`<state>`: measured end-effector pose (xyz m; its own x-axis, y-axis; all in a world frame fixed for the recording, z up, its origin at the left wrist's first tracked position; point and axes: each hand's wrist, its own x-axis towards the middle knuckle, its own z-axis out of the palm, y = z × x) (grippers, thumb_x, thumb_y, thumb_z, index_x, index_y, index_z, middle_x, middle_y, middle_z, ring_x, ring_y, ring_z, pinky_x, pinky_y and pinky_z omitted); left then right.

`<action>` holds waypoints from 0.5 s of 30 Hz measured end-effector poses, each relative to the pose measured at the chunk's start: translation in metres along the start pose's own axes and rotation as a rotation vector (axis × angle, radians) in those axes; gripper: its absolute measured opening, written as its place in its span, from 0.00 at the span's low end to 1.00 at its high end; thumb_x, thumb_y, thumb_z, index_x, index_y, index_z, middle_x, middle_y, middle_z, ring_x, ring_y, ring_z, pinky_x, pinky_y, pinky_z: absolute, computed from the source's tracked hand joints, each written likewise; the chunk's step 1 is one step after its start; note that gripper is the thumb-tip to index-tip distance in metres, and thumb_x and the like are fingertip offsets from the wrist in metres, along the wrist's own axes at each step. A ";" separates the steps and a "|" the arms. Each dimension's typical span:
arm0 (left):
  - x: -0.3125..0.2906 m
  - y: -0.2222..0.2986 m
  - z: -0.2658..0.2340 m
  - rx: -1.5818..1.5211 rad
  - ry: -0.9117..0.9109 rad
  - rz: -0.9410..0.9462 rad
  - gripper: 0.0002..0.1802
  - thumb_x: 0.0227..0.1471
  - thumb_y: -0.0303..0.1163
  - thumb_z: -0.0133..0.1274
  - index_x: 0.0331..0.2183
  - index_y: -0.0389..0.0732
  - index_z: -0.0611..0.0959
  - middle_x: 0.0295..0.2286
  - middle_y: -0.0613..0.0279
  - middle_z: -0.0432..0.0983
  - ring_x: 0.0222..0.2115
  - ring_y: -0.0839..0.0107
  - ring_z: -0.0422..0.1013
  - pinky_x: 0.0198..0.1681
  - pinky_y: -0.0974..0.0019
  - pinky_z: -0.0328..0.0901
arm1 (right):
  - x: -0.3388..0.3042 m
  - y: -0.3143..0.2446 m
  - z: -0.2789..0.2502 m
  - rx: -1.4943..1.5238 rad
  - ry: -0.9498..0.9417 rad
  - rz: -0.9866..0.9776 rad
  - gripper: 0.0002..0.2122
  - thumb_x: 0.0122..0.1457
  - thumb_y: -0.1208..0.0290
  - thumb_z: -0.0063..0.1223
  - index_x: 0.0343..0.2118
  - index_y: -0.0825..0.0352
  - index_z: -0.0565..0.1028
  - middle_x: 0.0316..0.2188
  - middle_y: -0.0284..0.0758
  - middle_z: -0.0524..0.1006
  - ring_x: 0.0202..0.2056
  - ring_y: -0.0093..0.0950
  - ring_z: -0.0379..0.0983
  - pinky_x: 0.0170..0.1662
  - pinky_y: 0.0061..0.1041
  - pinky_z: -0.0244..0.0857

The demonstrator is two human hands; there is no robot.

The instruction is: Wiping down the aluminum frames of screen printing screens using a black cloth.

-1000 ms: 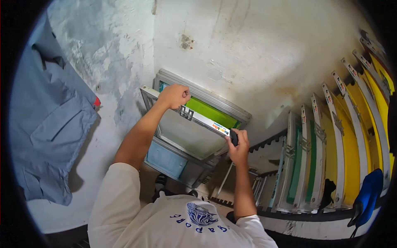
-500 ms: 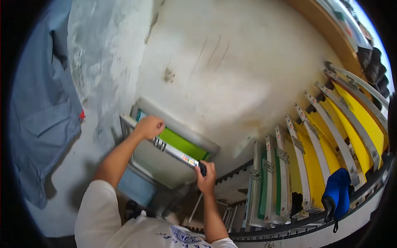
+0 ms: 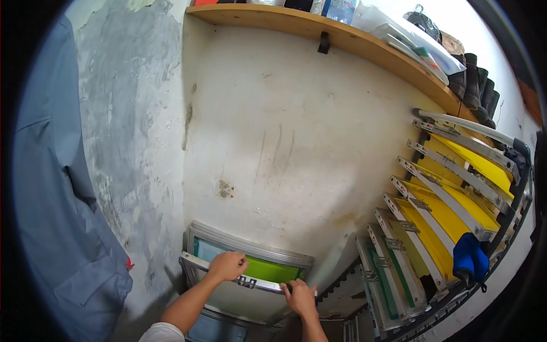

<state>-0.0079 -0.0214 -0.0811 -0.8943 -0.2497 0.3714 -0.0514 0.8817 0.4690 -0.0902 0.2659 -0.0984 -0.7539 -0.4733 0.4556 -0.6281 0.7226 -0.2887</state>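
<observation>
Beside the hanging grey shirt (image 3: 62, 228), my left hand (image 3: 227, 266) and right hand (image 3: 298, 296) each hold a closed grip on the front screen frame's (image 3: 239, 296) top rail, the frame leaning against the wall (image 3: 296, 154), not yet slotted into the rack (image 3: 433, 239).

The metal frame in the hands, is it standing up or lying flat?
Standing up: the metal frame leans against the wall, both hands on its top edge.

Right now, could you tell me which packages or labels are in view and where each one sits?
Bottle: on the wooden shelf, clear with a blue label.
Wrapped flat packs: further right on that shelf, clear plastic, whitish.
Small sticker strip: on the frame under the left hand, pale.
</observation>
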 end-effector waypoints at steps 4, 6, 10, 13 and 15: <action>0.001 0.011 -0.002 -0.008 -0.071 0.002 0.19 0.60 0.48 0.54 0.36 0.42 0.86 0.36 0.54 0.85 0.38 0.50 0.81 0.41 0.47 0.75 | 0.027 -0.029 -0.017 0.362 -0.264 -0.052 0.17 0.69 0.56 0.56 0.38 0.68 0.83 0.33 0.47 0.84 0.37 0.45 0.82 0.46 0.41 0.71; 0.003 0.018 0.000 -0.013 -0.069 0.019 0.19 0.60 0.48 0.54 0.36 0.42 0.86 0.36 0.54 0.85 0.38 0.50 0.81 0.41 0.47 0.75 | 0.033 -0.027 -0.012 0.626 -0.137 -0.038 0.16 0.70 0.59 0.58 0.42 0.70 0.82 0.29 0.44 0.82 0.29 0.32 0.79 0.35 0.29 0.70; 0.000 0.033 -0.009 -0.033 -0.091 0.009 0.18 0.61 0.47 0.55 0.37 0.41 0.86 0.36 0.54 0.85 0.38 0.49 0.81 0.41 0.47 0.75 | 0.052 -0.040 -0.009 0.847 -0.173 -0.002 0.16 0.72 0.57 0.55 0.43 0.70 0.80 0.29 0.36 0.80 0.33 0.20 0.70 0.39 0.25 0.68; -0.002 0.036 -0.006 -0.091 -0.129 0.013 0.19 0.62 0.48 0.55 0.41 0.42 0.85 0.36 0.53 0.86 0.39 0.49 0.81 0.41 0.47 0.74 | 0.064 -0.031 0.025 0.990 -0.485 -0.004 0.20 0.77 0.52 0.44 0.46 0.70 0.71 0.47 0.40 0.78 0.51 0.25 0.70 0.57 0.27 0.63; -0.004 0.033 -0.010 -0.145 -0.122 0.049 0.18 0.63 0.48 0.53 0.44 0.44 0.84 0.36 0.54 0.86 0.39 0.47 0.81 0.41 0.46 0.74 | 0.067 -0.050 0.027 0.793 -0.631 0.006 0.23 0.77 0.49 0.42 0.50 0.71 0.71 0.50 0.42 0.78 0.54 0.30 0.71 0.61 0.29 0.61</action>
<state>-0.0018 0.0049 -0.0591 -0.9420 -0.1494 0.3006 0.0504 0.8224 0.5667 -0.1144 0.1843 -0.0758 -0.5775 -0.8163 -0.0092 -0.3981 0.2915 -0.8698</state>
